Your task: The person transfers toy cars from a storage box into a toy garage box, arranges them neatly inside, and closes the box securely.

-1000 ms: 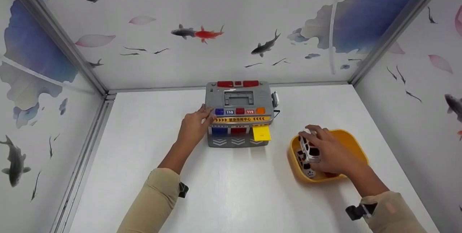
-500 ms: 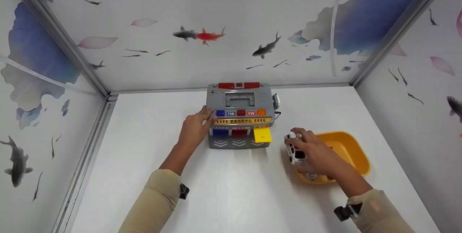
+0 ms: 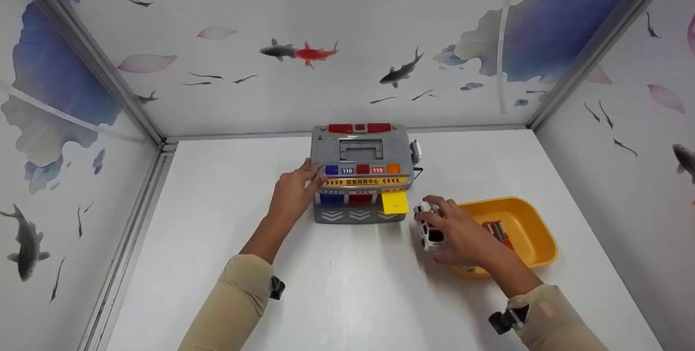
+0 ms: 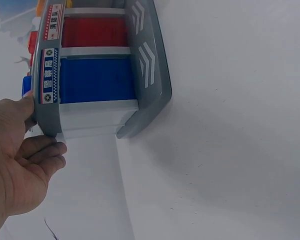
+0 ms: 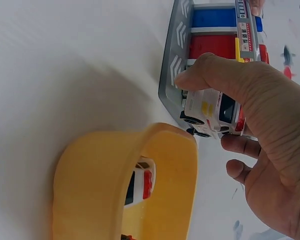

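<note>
A grey toy garage (image 3: 324, 147) stands at the back of the table, with a blue door (image 4: 97, 80), a red door (image 4: 95, 32) and a raised yellow flap (image 3: 395, 202) in front. My left hand (image 3: 293, 193) grips its left edge, thumb near the blue button, other fingers curled at the side. Between the thumb and fingers of my right hand (image 3: 461, 234) is a white toy car (image 3: 433, 238) with dark windows and red and yellow marks. The right hand holds it in front of the garage's right corner, just left of the yellow bin's rim.
The yellow bin (image 3: 535, 220) sits on the right of the table, partly behind my right hand. Inside are a red toy vehicle (image 3: 500, 231) and another white toy car (image 5: 141, 185). A small white piece (image 3: 416, 151) juts from the garage's right side. Printed walls enclose the table.
My right hand has lifted the white toy car from the bin and carried it left toward the garage. The left hand keeps its hold on the garage's edge.
</note>
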{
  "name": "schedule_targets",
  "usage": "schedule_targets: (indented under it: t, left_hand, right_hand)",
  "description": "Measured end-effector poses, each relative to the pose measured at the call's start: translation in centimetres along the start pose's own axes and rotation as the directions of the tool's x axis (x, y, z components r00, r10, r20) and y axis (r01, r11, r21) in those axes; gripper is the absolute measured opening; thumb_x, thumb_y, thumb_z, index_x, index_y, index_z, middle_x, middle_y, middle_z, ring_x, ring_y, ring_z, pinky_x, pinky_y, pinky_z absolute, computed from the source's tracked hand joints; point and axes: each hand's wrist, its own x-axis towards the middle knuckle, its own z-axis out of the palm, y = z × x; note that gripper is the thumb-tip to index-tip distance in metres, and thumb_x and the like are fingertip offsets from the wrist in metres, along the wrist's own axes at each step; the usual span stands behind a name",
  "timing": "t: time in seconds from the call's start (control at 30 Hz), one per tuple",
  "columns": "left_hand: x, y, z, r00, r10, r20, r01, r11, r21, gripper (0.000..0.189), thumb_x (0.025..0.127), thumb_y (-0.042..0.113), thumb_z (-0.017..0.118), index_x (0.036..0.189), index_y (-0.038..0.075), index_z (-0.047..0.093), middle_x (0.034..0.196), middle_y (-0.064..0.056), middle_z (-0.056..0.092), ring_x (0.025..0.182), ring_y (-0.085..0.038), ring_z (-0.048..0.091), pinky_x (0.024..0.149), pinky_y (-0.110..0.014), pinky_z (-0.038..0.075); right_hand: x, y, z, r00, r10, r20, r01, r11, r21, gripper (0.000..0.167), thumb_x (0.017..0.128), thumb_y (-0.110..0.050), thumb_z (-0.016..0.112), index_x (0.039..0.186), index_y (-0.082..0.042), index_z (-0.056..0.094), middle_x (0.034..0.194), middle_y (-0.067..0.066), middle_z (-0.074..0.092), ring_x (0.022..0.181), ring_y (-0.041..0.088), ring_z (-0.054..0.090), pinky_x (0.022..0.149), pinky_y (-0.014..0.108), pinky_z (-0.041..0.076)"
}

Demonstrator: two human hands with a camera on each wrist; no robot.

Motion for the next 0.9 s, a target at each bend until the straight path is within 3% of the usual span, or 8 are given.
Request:
schedule_targets:
  t: [0.53, 0.9]
  left_hand:
    - [-0.2, 0.4, -0.2, 1.0, 0.004, 0.002, -0.004, 0.999, 0.049, 0.053, 0.112, 0.049, 0.063, 0.155, 0.019, 0.065, 0.167, -0.014, 0.052, 0.151, -0.039, 0.058, 0.125, -0.054, 0.049]
    - [-0.2, 0.3, -0.2, 1.0, 0.003, 0.002, -0.003, 1.0, 0.015, 0.053, 0.111, 0.049, 0.064, 0.156, 0.019, 0.064, 0.167, -0.013, 0.051, 0.154, -0.036, 0.055, 0.127, -0.052, 0.048]
  right_hand:
    - [0.8, -1.7, 2.3, 0.995, 0.055, 0.083, -0.058, 0.998, 0.038, 0.089, 0.082, -0.028, 0.1, 0.16, -0.035, 0.057, 0.179, 0.007, 0.033, 0.154, 0.038, 0.049, 0.12, 0.061, 0.055]
    - [1.9, -2.3, 4.9, 0.99, 0.058, 0.125, -0.066, 0.996, 0.056, 0.082, 0.086, -0.033, 0.097, 0.158, -0.035, 0.058, 0.175, 0.014, 0.04, 0.148, 0.037, 0.051, 0.123, 0.062, 0.052]
